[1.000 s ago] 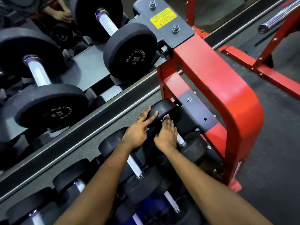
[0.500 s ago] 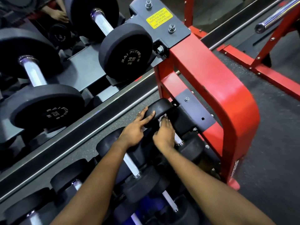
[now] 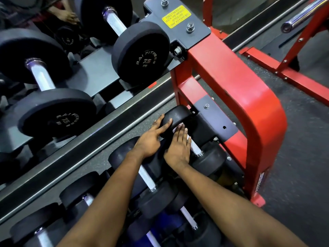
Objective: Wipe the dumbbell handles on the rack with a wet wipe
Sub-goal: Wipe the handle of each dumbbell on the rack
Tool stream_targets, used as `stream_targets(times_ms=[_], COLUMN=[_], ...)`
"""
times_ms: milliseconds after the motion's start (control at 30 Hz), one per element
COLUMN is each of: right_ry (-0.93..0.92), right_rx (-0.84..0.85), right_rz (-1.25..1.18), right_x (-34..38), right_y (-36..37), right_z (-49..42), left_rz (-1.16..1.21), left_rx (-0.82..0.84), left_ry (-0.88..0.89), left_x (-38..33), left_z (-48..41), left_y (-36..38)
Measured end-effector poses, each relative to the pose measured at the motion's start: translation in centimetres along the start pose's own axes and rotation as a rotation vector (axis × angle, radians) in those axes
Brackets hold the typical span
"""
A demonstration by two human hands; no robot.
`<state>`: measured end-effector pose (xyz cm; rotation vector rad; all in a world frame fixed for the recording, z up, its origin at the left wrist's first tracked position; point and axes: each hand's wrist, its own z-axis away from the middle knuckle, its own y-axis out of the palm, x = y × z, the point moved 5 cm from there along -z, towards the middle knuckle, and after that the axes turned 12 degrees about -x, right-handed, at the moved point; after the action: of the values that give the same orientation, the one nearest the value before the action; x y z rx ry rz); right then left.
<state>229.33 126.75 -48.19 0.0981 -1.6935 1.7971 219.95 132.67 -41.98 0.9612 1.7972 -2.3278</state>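
Right hand (image 3: pixel 178 148) unmoved, pressing wet wipe (image 3: pixel 179 127) on racked dumbbell handle (image 3: pixel 195 149).

The scene is lit dimly from overhead, and strong contrast is seen throughout. A broad, soft glare is laid along the upper face and rounded corner of the red frame (image 3: pixel 249 111), whose colour is rendered heavily saturated. Sharp highlights with a bluish-violet tinge are thrown off the chrome handles (image 3: pixel 41 75), and a bright streak is carried by the barbell (image 3: pixel 302 16) at the upper right. The lowest dumbbells (image 3: pixel 201 234) are sunk in deep shadow, where detail is lost. Straight lines such as the dark rail (image 3: pixel 85 141) are slightly bowed by the wide lens. The floor (image 3: pixel 306 184) at the right edge is smeared by blur, while the centre is kept sharp.
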Motion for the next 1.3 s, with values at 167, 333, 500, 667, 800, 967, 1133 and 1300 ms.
stream_targets(times_ms=[167,333,500,667,800,967,1133,1300], right_ry=[-0.051,-0.041,-0.099,-0.061,-0.129,-0.100,-0.047,-0.053], right_rx=[-0.015,-0.012,-0.016,-0.014,-0.023,-0.035,-0.041,-0.013], right_rz=[0.063,0.034,0.071,0.030,0.116,0.085,0.059,0.056], right_x=[-0.3,-0.1,-0.9,-0.1,-0.6,-0.2,-0.6,0.2], right_y=[0.1,-0.4,-0.4,-0.4,-0.2,0.2,-0.3,-0.4], right_z=[0.4,-0.4,-0.6,-0.6,-0.2,0.1,-0.5,-0.3], left_rz=[-0.011,-0.020,-0.031,-0.017,-0.007,0.006,0.009,0.029], left_rx=[0.007,0.001,0.001,0.006,0.002,0.002,0.004,0.000], left_ry=[0.000,0.009,0.007,0.007,0.012,0.019,0.010,0.013], left_x=[0.0,-0.3,-0.4,-0.5,-0.3,-0.6,-0.8,-0.9], left_z=[0.0,0.2,0.2,0.3,0.2,0.3,0.4,0.5], left_y=[-0.2,-0.3,-0.3,-0.2,-0.1,-0.3,-0.4,-0.4])
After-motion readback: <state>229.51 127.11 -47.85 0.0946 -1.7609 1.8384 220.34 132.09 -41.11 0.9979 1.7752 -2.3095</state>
